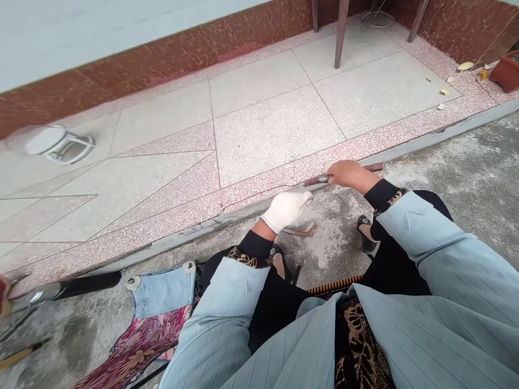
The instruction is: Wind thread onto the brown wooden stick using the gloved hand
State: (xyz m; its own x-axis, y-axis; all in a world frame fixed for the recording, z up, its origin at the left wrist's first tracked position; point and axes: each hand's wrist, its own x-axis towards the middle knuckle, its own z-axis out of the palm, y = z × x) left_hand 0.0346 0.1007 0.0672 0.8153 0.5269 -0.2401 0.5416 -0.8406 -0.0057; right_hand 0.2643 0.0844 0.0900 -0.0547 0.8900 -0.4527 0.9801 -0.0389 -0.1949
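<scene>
My right hand (347, 176), bare, is closed around a brown wooden stick (373, 167). Both ends of the stick stick out past the fist, and a grey wire wrapping (323, 178) circles it just left of my fingers. My left hand (286, 209) wears a white knitted glove and is held lower and to the left, its fingers curled together. Whatever lies in those gloved fingers is hidden. Below the glove, a thin tan branch-like piece (304, 232) shows against the concrete, partly covered by the hand.
A raised terrazzo step (263, 129) runs across in front of me, with a white stool (60, 143) on it. To my left are a patterned cloth seat (162, 329), a black-handled tool (89, 283) and a yellow-handled tool (18, 357). A flowerpot (506, 73) stands far right.
</scene>
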